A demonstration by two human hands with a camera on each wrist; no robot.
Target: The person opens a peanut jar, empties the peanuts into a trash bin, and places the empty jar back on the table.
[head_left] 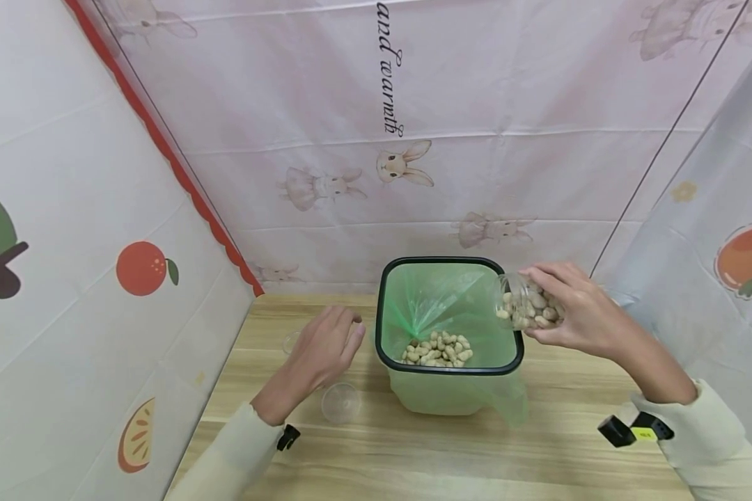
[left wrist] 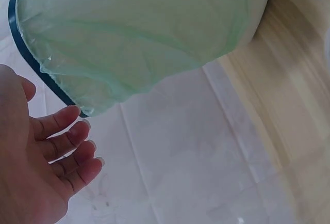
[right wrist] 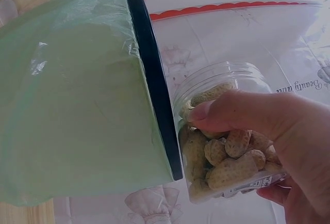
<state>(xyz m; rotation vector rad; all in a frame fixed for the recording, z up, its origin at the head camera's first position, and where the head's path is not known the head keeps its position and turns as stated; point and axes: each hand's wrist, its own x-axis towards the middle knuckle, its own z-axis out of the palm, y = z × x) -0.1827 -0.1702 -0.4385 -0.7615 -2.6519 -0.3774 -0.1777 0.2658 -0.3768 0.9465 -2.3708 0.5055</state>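
Note:
My right hand (head_left: 576, 309) grips a clear plastic jar (right wrist: 232, 167) holding peanuts in their shells. In the head view the jar lies tilted on its side, its mouth over the right rim of a bin (head_left: 449, 371) with a black rim and a green bag lining. A pile of peanuts (head_left: 439, 349) lies at the bottom of the bin. My left hand (head_left: 326, 348) hovers left of the bin with loosely bent fingers and nothing in them. In the left wrist view its fingertips (left wrist: 77, 131) are close to the dark rim; I cannot tell whether they touch it.
A clear round lid or cup (head_left: 341, 403) lies on the wooden table (head_left: 376, 459) in front of the left hand. Another clear round piece (head_left: 291, 342) is partly hidden behind that hand. Printed cloth walls (head_left: 326, 83) stand at the back and both sides.

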